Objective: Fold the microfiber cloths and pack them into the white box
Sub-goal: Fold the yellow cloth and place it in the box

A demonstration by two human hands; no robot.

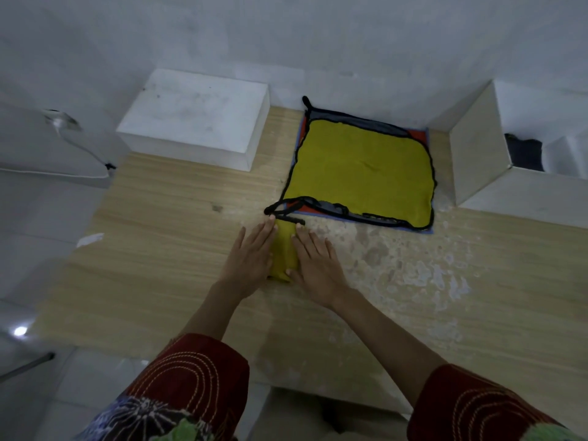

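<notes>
A folded yellow cloth (284, 249) with a black hem lies as a narrow strip on the wooden table. My left hand (251, 259) and my right hand (318, 265) press flat on its two long sides, fingers straight. Behind it sits a stack of flat cloths (362, 168), a yellow one with black edging on top, with grey, red and blue ones showing beneath. An open white box (477, 160) stands at the right; a dark cloth (525, 151) shows inside it.
A closed white box or lid (197, 119) rests at the back left of the table (159, 249), against the white wall. The table's surface is worn and flaking to the right (413, 272). A white cable (79, 144) runs at the far left.
</notes>
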